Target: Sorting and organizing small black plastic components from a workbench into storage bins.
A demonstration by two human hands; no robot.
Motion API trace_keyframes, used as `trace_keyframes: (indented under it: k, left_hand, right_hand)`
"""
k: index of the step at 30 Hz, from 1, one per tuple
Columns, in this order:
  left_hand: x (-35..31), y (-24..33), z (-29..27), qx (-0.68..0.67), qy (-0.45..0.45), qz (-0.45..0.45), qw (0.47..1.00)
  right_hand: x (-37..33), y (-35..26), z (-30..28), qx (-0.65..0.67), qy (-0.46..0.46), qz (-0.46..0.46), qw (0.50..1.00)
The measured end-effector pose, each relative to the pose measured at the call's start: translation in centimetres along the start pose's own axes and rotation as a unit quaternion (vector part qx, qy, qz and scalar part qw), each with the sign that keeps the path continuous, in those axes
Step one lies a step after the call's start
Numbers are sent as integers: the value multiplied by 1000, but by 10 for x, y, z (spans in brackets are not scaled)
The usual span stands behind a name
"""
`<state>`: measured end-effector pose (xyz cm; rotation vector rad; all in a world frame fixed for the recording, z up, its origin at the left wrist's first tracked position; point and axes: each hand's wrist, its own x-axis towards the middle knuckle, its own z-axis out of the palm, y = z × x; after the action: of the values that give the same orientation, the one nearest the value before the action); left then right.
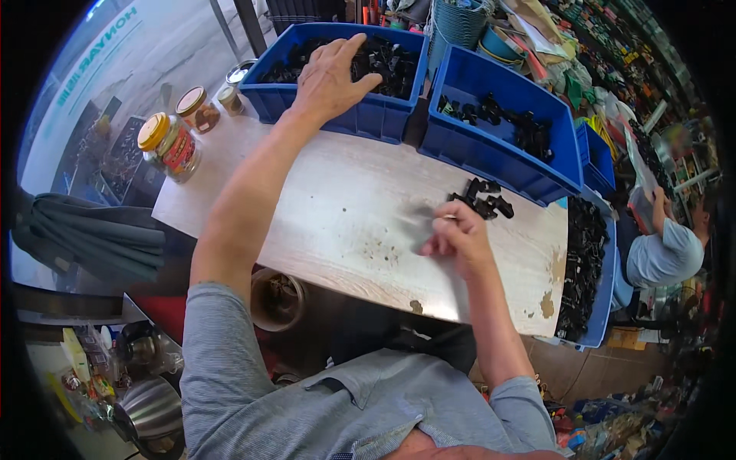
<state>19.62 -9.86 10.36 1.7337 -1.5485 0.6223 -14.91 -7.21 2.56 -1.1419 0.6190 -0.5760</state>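
My left hand (333, 79) is over the left blue bin (330, 115), fingers and thumb spread. Small black plastic parts (387, 67) fill that bin, and the hand's palm hides some of them. Above the pale table (330, 207), my right hand (462, 236) is closed with its fingertips drawn in. A tiny shiny bit shows by its fingers, too small to name, and the fingertips are slightly blurred. Just beyond this hand lies a small heap of black plastic parts (483, 198). The right blue bin (498, 165) contains fewer of the same black parts, scattered along its bottom.
Jars with lids (170, 146) stand at the table's left end. Another blue bin (586, 268), full of black parts, sits against the right end. A round bucket (277, 299) is under the front edge. At far right is another person (663, 253).
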Motion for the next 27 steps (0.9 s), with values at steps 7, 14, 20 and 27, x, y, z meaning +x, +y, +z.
trace_keyframes:
  k: [7, 14, 20, 27]
  left_hand:
    - [62, -5, 61, 89, -208, 3, 974]
    - [89, -16, 115, 158, -324, 3, 933]
    - [94, -14, 118, 200, -333, -63, 919]
    - [89, -33, 104, 164, -347, -122, 915]
  right_hand:
    - [44, 6, 15, 122, -92, 46, 987]
    - [49, 9, 10, 160, -119, 59, 978]
    - [50, 8, 5, 212, -97, 71, 970]
    - [49, 7, 8, 223, -93, 74, 967]
